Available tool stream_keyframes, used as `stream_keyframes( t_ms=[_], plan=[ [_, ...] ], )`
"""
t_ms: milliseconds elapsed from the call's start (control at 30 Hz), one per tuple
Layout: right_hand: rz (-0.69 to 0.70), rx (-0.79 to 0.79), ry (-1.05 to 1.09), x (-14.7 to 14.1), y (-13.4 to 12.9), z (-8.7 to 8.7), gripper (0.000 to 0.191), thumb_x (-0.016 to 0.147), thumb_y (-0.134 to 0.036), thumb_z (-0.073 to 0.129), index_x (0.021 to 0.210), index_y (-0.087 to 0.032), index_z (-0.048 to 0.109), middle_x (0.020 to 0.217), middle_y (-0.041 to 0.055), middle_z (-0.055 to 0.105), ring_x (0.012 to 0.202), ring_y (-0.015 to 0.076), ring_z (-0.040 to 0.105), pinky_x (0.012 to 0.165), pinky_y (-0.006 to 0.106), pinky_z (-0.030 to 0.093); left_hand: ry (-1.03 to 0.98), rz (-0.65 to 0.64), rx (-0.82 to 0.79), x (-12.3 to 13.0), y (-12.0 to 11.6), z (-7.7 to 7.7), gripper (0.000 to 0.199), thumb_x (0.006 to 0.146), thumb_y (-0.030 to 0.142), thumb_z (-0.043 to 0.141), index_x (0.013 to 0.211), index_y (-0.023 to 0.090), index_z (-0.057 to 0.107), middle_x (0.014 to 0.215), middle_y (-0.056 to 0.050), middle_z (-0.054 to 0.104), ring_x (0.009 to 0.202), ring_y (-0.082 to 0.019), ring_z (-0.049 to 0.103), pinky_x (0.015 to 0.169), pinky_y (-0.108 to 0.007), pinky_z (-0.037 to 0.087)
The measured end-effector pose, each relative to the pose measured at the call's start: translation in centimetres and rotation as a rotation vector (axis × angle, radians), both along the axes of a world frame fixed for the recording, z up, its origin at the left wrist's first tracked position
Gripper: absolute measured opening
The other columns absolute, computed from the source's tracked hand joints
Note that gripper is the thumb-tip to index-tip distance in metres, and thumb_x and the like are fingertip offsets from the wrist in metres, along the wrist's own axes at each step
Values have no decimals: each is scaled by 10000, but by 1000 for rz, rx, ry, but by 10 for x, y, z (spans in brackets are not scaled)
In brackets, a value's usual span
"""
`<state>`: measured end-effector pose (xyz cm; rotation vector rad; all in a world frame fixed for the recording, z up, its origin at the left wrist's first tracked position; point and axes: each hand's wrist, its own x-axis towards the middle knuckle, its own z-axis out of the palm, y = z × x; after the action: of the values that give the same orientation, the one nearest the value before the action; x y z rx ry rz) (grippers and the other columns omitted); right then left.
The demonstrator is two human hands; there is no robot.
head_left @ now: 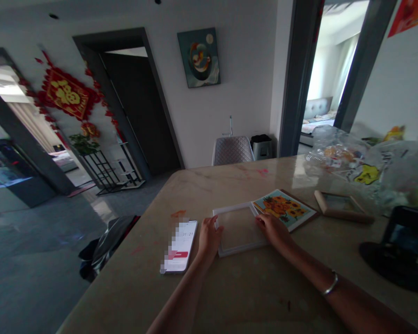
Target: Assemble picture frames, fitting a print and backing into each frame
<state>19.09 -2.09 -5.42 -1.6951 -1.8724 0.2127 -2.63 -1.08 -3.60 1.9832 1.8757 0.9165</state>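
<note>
The shiny tan stone counter (251, 297) has crinkly, see-through plastic bags (400, 160) on its far right part. A black stand with a dark screen (409, 232) sits on the counter's near right side. Past the counter's far edge are a grey chair with a criss-cross back (233, 150) and a grey stool with a black top (263, 148). Left of the counter, a red and gold diamond-shaped hanging (68, 94) is on the wall.

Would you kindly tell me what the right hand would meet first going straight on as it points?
Probably the clear frame, whose side the right hand already seems to touch; depth is unclear.
</note>
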Motion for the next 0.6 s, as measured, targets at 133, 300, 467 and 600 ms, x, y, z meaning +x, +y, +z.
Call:
stream_keyframes(
  t_ms=[133, 300, 467, 600],
  plan=[
    [-7, 10, -3, 0, 0, -2, 242, 826, -270, 414, 881, -180, 631, 882, 59, 630, 810, 152, 582, 696, 229, 412, -4, -9, 4, 0, 0, 0, 403, 715, 169, 553, 1115, 116, 541, 1022, -93, 558, 925, -156, 528, 817, -254, 402],
    [-8, 23, -53, -2, -2, 1, 246, 832, -259, 404, 863, -170, 631, 860, 64, 617, 807, 156, 571, 698, 230, 404, -16, -7, -2, 1, -1, 1, 400, 699, 154, 556, 1096, 101, 557, 1005, -98, 565, 897, -158, 539, 782, -248, 412],
    [-12, 15, -105, -2, -3, 1, 242, 829, -259, 405, 819, -168, 628, 866, 72, 585, 803, 150, 556, 690, 220, 397, -9, -7, 6, 1, -1, 0, 400, 693, 134, 558, 1091, 104, 559, 1011, -98, 562, 900, -157, 535, 782, -260, 416],
    [-3, 6, -106, -2, -3, 2, 261, 833, -263, 389, 790, -165, 626, 849, 72, 570, 766, 138, 553, 664, 211, 396, -24, -16, 33, 0, 0, -3, 390, 680, 112, 560, 1070, 108, 574, 1005, -98, 567, 895, -156, 544, 784, -258, 418]
  ],
)
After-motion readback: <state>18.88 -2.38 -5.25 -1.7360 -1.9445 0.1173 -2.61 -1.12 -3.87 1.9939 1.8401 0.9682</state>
